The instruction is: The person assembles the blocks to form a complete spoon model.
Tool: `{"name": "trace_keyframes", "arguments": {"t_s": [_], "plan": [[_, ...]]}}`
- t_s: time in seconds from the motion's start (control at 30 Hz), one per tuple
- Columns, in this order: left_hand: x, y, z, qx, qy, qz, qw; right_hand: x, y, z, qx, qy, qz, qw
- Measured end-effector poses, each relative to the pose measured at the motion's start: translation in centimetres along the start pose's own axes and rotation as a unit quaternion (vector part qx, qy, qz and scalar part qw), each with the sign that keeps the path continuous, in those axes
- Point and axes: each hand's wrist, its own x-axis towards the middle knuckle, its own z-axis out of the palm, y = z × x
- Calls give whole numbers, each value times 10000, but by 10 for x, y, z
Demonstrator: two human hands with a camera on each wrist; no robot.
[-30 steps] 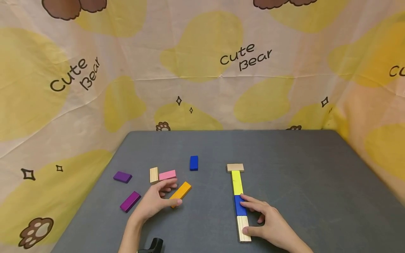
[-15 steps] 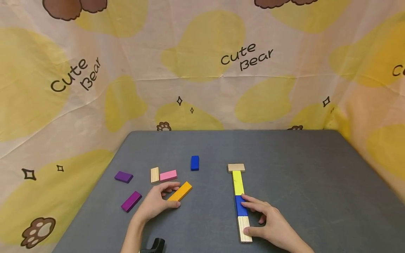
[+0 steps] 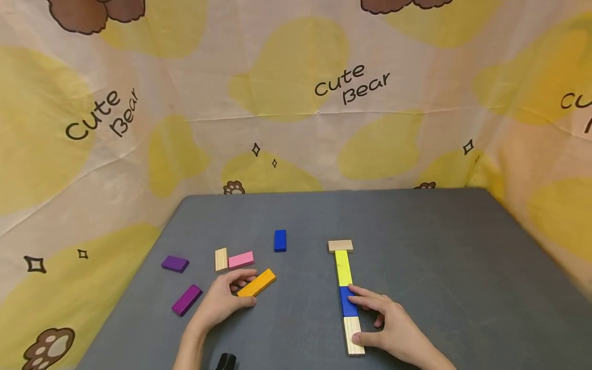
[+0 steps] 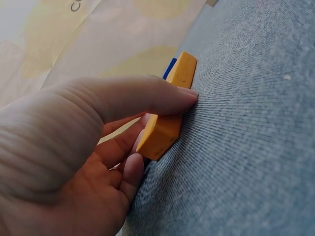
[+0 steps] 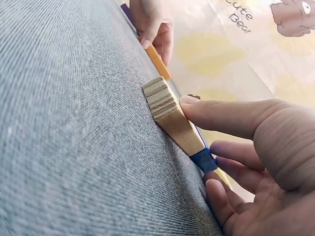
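Note:
An orange block (image 3: 259,282) lies slanted on the grey table, its near end between the thumb and fingers of my left hand (image 3: 222,300). The left wrist view shows the thumb against the side of the orange block (image 4: 183,71). My right hand (image 3: 393,324) rests its thumb on a light wood block (image 3: 353,347) and its fingertips on a blue block (image 3: 347,303). Beyond them in line lie a yellow block (image 3: 343,268) and a wood block (image 3: 340,246) set crosswise. In the right wrist view, the thumb touches the wood block (image 5: 179,130).
Left of the row lie another blue block (image 3: 280,240), a pink block (image 3: 241,260), a wood block (image 3: 221,259) and two purple blocks (image 3: 175,264), (image 3: 187,300). A black object (image 3: 226,361) shows at the near edge. Patterned cloth (image 3: 287,67) hangs behind the table.
My left hand has shifted slightly left and nearer with the orange block, away from the pink one. My right hand keeps its place on the row. The head view has shifted slightly.

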Motion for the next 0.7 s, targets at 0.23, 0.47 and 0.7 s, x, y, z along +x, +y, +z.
{"name": "trace_keyframes", "arguments": {"t_s": [0.23,0.47,0.7], "plan": [[0,-2,-1,5,18,87,10000,0,0,0,-21,44,-82,10000],[0,-7,1,29,166,26,9999,0,0,0,6,25,-83,10000],[1,-6,1,68,325,9,9994,1,0,0,-16,13,-31,10000]]}}
